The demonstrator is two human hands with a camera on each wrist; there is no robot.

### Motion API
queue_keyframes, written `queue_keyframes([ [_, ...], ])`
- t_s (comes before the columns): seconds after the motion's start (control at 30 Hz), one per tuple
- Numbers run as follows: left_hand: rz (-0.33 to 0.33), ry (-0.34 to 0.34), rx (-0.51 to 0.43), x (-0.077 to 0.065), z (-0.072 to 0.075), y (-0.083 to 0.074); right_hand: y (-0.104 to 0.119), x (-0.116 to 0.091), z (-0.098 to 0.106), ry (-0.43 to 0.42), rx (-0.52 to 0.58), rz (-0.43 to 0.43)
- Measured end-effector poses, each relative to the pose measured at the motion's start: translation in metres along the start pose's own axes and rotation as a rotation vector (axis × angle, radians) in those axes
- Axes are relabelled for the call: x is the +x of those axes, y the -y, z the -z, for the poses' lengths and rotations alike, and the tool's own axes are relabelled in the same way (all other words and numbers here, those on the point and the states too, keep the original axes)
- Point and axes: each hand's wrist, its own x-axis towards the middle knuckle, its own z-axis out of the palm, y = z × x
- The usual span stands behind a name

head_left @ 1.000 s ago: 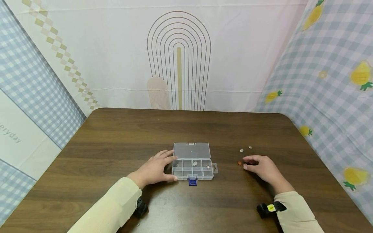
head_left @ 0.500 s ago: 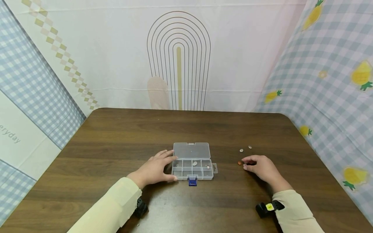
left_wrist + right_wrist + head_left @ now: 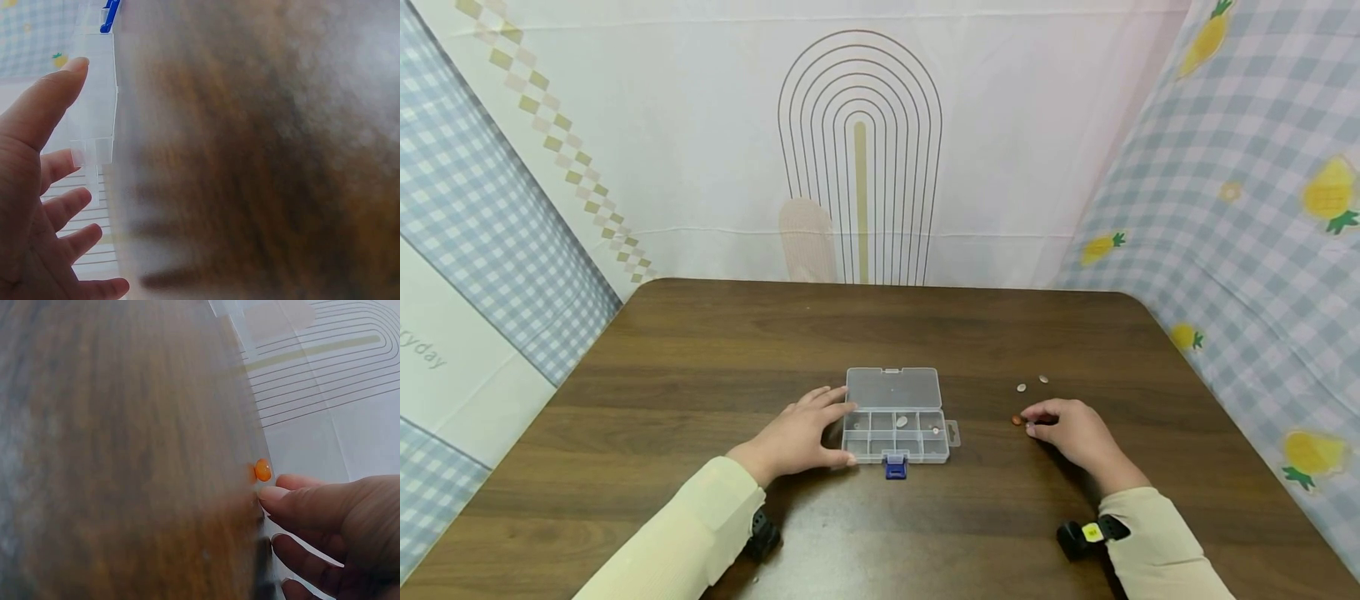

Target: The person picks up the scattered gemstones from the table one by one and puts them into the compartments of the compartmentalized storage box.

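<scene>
A clear plastic compartment box [image 3: 883,436] lies with its lid [image 3: 892,388] folded back and its blue latch [image 3: 896,468] toward me. My left hand [image 3: 801,433] rests at the box's left side, fingers spread and straight, thumb by the front corner and fingertips beside the lid hinge. To the right, a small glossy orange oval piece [image 3: 263,470] sits on the table. My right hand [image 3: 1075,433] has its thumb and index finger loosely bent, the fingertips right at that piece. Small pieces sit in the box, among them a white oval one [image 3: 902,422].
Two small pale pieces, one nearer [image 3: 1021,387] and one farther [image 3: 1043,379], lie beyond my right hand. A hang tab [image 3: 953,433] sticks out from the box's right end. The brown wooden table [image 3: 737,333] meets a patterned cloth [image 3: 1000,150] at its back edge.
My right hand has shifted slightly left, bringing its fingertips up to the orange piece. The left hand and the box stay where they were.
</scene>
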Motion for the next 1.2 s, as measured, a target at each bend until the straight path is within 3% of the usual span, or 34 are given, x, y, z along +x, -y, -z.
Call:
queue_keyframes([
  [0.9, 0.006, 0.001, -0.010, -0.001, 0.000, 0.000, 0.001, 0.001, -0.004, -0.020, 0.020, -0.006],
  [1.2, -0.006, -0.004, -0.008, -0.001, 0.000, 0.000, 0.008, 0.003, -0.006, -0.125, -0.011, 0.081],
])
